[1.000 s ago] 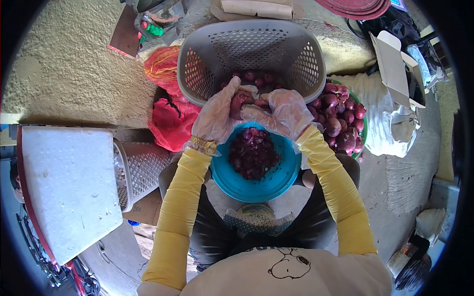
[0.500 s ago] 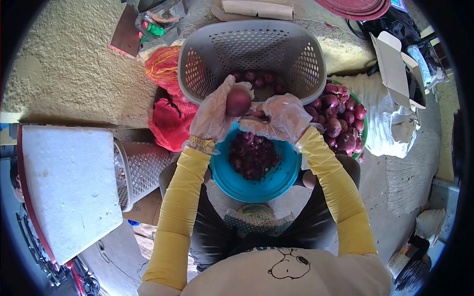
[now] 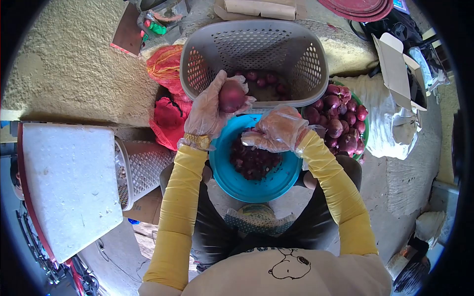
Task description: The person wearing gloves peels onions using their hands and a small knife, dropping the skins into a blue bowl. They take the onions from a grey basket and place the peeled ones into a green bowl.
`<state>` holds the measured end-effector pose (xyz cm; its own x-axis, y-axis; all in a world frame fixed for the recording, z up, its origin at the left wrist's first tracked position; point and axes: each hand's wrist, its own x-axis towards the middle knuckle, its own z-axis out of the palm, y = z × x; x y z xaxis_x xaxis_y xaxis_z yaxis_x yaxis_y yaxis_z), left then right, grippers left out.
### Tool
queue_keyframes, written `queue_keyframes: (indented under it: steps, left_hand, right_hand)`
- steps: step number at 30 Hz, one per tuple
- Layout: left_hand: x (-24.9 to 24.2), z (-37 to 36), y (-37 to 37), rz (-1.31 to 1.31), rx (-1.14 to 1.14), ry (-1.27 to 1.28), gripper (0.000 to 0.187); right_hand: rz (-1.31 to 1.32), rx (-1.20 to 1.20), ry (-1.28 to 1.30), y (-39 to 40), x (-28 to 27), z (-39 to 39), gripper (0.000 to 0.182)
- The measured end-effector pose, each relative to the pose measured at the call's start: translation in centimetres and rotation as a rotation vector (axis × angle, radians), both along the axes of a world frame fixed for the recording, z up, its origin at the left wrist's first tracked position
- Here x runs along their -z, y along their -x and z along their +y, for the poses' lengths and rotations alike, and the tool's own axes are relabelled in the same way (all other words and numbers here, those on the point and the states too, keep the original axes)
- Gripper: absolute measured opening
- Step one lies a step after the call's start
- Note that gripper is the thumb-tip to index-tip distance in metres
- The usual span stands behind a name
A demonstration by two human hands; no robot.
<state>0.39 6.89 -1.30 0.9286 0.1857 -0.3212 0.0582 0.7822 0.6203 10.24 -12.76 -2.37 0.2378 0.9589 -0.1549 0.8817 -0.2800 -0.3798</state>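
In clear plastic gloves, both my hands are over the near side of the grey basket. My left hand [image 3: 207, 111] is wrapped round a red onion [image 3: 231, 96], held up near the basket's front rim. To its right, my right hand [image 3: 280, 129] is closed above the blue basin [image 3: 227, 185], with its fingers pointing left. What its fingers hold, if anything, is hidden. Dark red onion skins and scraps [image 3: 254, 160] lie in the basin. Several red onions [image 3: 261, 79] rest at the bottom of the grey basket [image 3: 252, 56].
A green-rimmed basin [image 3: 366, 129] heaped with red onions [image 3: 335, 128] stands at right, beside a white sack [image 3: 395, 133]. At left are a red mesh bag [image 3: 170, 116], another perforated basket [image 3: 148, 167] and a white foam board [image 3: 71, 182]. An open cardboard box [image 3: 395, 69] is at upper right.
My left hand has moved slightly up and left with the onion. My right hand has drawn away from it, down and to the right, widening the gap between them.
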Motion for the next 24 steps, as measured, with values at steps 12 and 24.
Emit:
queue_keyframes:
  steps: [12,24]
  left_hand:
    - [0.1,-0.6,-0.5,-0.015,-0.087,0.174,0.042]
    - [0.2,-2.5,-1.1,-0.027,-0.174,0.177,0.032]
  right_hand:
    - [0.078,0.063,-0.154,-0.4,-2.5,0.1,0.071]
    - [0.277,0.452,-0.383,-0.8,-2.7,0.7,0.063]
